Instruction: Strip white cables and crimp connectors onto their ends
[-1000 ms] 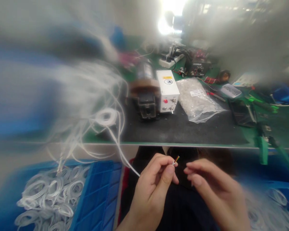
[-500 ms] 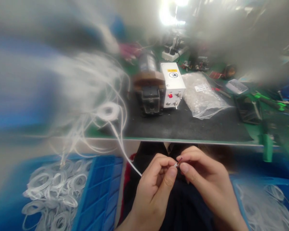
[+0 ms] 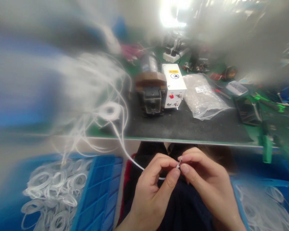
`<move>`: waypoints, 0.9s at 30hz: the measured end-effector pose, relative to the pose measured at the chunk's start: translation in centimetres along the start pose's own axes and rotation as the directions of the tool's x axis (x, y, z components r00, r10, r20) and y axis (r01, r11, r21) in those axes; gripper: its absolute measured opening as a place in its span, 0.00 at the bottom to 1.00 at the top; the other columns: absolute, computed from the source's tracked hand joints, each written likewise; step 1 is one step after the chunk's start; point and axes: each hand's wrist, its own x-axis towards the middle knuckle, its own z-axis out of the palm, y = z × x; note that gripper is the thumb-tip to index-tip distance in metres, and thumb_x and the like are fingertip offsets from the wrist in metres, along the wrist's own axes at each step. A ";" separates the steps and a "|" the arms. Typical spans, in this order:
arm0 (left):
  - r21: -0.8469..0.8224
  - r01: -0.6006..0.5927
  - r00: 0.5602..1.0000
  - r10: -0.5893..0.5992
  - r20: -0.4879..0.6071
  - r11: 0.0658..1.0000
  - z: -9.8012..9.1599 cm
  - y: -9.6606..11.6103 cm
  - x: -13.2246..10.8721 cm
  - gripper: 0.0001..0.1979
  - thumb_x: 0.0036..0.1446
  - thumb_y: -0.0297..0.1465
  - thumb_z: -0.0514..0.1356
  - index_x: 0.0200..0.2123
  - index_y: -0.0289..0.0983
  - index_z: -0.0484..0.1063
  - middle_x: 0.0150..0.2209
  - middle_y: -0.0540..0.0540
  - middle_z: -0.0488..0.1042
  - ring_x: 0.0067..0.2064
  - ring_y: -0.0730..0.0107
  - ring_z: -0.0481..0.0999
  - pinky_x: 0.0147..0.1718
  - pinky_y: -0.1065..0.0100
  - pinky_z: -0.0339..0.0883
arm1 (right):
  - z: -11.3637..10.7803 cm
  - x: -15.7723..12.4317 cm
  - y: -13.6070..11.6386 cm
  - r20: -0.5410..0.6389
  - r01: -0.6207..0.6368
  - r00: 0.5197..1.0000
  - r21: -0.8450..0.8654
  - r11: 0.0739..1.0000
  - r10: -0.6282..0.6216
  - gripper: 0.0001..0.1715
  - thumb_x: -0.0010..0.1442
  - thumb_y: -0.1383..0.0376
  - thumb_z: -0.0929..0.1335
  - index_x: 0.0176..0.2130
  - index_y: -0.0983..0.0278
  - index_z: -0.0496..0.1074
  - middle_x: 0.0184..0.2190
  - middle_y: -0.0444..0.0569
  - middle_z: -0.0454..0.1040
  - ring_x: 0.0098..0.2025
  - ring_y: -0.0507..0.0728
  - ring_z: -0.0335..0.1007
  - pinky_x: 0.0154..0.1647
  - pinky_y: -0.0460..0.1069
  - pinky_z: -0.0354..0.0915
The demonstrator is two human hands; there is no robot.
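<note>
My left hand (image 3: 154, 189) pinches the end of a thin white cable (image 3: 125, 150) between thumb and fingers, just below the bench edge. My right hand (image 3: 207, 183) meets it from the right, its fingertips pinched on the short wire tips (image 3: 179, 162) that stick out of the cable end. The cable runs up and left from my hands to a white coil (image 3: 109, 110) lying on the bench. Both hands hover over my dark-clothed lap.
On the black mat (image 3: 183, 126) stand a dark motor-driven machine (image 3: 150, 93) and a white control box (image 3: 174, 85) with a red light, beside a clear bag of small parts (image 3: 204, 98). Blue crates of coiled white cables sit at lower left (image 3: 62, 195) and lower right (image 3: 267, 208).
My right hand moved in from the right and closed its fingertips on the wire tips held by my left hand. The coloured strands, spread a second ago, are now covered.
</note>
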 end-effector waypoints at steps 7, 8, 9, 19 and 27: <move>-0.025 -0.084 0.995 0.082 -0.059 0.996 -0.5 0.3 0.8 0.05 0.71 0.27 0.67 0.45 0.44 0.82 0.43 0.48 0.74 0.46 0.67 0.76 0.46 0.68 0.71 | 0.7 -0.4 0.5 0.050 0.027 0.998 0.000 1.000 -0.027 0.08 0.73 0.65 0.73 0.49 0.52 0.82 0.45 0.44 0.82 0.41 0.53 0.80 0.41 0.44 0.75; -0.039 -0.082 0.995 0.079 -0.067 0.996 -0.5 0.4 0.9 0.05 0.70 0.27 0.68 0.44 0.44 0.82 0.43 0.48 0.74 0.46 0.67 0.76 0.46 0.68 0.71 | 0.9 -0.5 0.5 0.058 0.048 0.997 -0.009 0.999 -0.047 0.08 0.73 0.66 0.73 0.49 0.53 0.82 0.45 0.45 0.82 0.43 0.54 0.81 0.43 0.45 0.76; -0.049 -0.080 0.994 0.076 -0.078 0.996 -0.4 0.6 1.0 0.04 0.69 0.27 0.69 0.44 0.43 0.83 0.43 0.48 0.74 0.46 0.66 0.76 0.46 0.68 0.71 | 1.1 -0.6 0.4 0.055 0.072 0.996 -0.023 0.997 -0.071 0.08 0.73 0.67 0.73 0.48 0.54 0.82 0.45 0.46 0.82 0.44 0.55 0.81 0.43 0.45 0.76; -0.079 -0.145 0.976 0.129 -0.175 0.986 1.3 1.7 1.3 0.06 0.65 0.25 0.72 0.39 0.42 0.81 0.40 0.49 0.70 0.43 0.68 0.74 0.45 0.69 0.70 | 2.5 -0.6 0.0 -0.101 0.275 0.947 -0.236 0.932 -0.305 0.09 0.70 0.72 0.73 0.40 0.58 0.79 0.34 0.44 0.81 0.35 0.54 0.79 0.35 0.46 0.73; -0.047 -0.096 0.984 0.088 -0.152 0.994 1.2 1.5 1.7 0.04 0.69 0.26 0.67 0.44 0.42 0.80 0.43 0.48 0.75 0.45 0.66 0.78 0.46 0.68 0.73 | 2.4 -0.8 0.1 -0.135 0.143 0.975 -0.233 0.962 -0.177 0.07 0.69 0.66 0.75 0.36 0.59 0.78 0.29 0.43 0.78 0.29 0.53 0.73 0.28 0.46 0.67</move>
